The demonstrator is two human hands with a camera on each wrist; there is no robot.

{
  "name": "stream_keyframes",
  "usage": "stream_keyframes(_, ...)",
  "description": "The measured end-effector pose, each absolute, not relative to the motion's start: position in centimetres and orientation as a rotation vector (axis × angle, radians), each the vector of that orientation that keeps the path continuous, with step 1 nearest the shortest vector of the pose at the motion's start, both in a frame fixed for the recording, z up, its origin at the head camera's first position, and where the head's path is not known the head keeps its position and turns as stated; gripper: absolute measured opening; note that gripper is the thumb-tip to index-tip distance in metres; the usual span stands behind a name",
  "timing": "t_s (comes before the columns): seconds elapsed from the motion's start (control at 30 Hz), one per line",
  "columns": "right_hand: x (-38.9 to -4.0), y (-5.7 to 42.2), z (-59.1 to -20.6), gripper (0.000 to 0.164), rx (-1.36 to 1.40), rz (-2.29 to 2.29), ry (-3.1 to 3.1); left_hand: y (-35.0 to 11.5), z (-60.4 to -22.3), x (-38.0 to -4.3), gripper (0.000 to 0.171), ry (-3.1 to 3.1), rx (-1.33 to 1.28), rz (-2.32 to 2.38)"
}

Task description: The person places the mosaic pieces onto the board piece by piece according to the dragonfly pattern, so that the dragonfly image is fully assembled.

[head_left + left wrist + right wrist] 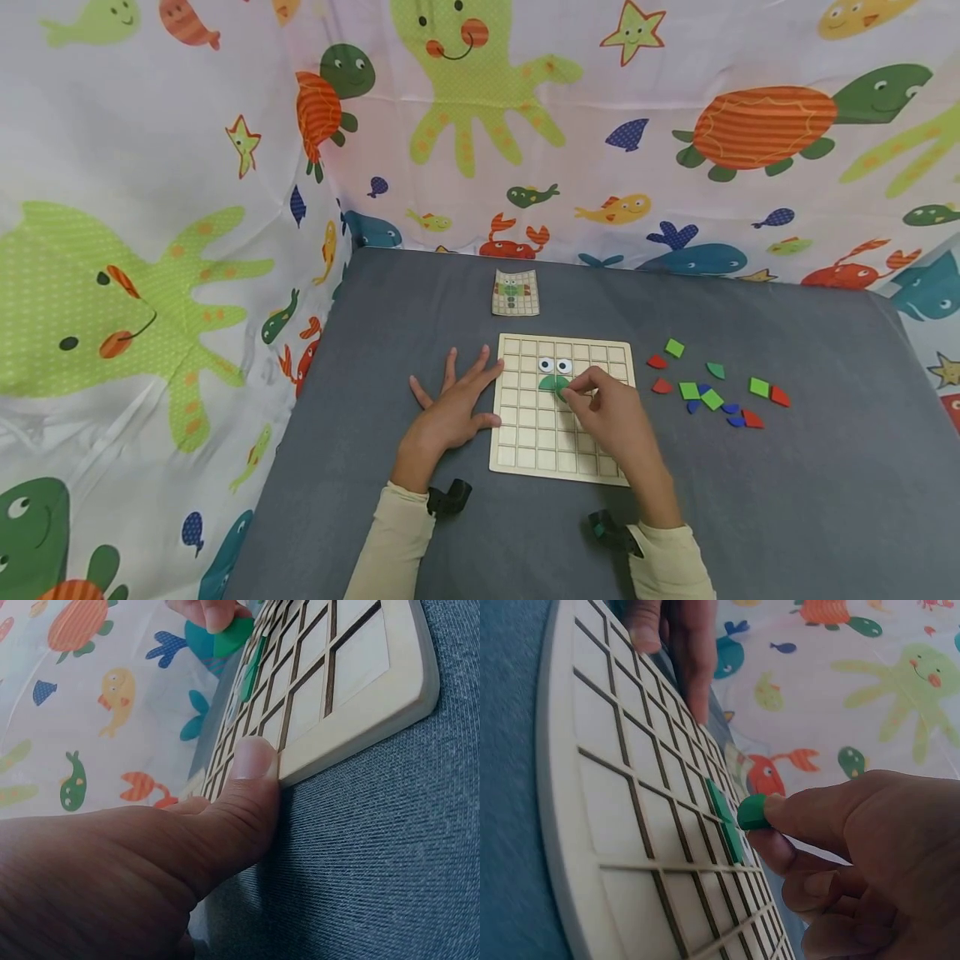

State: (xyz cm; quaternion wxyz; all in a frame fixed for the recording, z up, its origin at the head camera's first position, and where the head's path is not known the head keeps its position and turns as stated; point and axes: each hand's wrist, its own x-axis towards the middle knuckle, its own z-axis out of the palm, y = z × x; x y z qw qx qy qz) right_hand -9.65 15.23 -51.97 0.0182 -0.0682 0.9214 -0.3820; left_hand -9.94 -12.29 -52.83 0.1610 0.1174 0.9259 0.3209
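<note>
A square wooden grid board (525,457) lies on the grey cloth, with two round eye pieces (555,365) side by side in its upper part. Just below them sit green quarter-round pieces (548,382), seen as flat green shapes (721,802) in the right wrist view. My right hand (618,421) pinches another green quarter-round piece (754,812) between thumb and index finger, held close over the board. With fingers spread, my left hand (450,412) rests at the board's left edge; its thumb (251,761) touches the rim.
Right of the board lie loose pieces: light green squares (759,387), red pieces (781,396), blue pieces (736,422) and a green quarter-round (716,370). Behind the board is a small pattern card (516,293). A printed sea-animal curtain (480,192) borders the back and left.
</note>
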Motion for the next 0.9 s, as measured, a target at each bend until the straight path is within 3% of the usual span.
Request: stream_keyframes(0.9,-9.7,13.6,-52.8,0.014,-0.22,-1.111,2.906,-12.4,-52.8,-10.0,0.089,2.654,0.344,0.912)
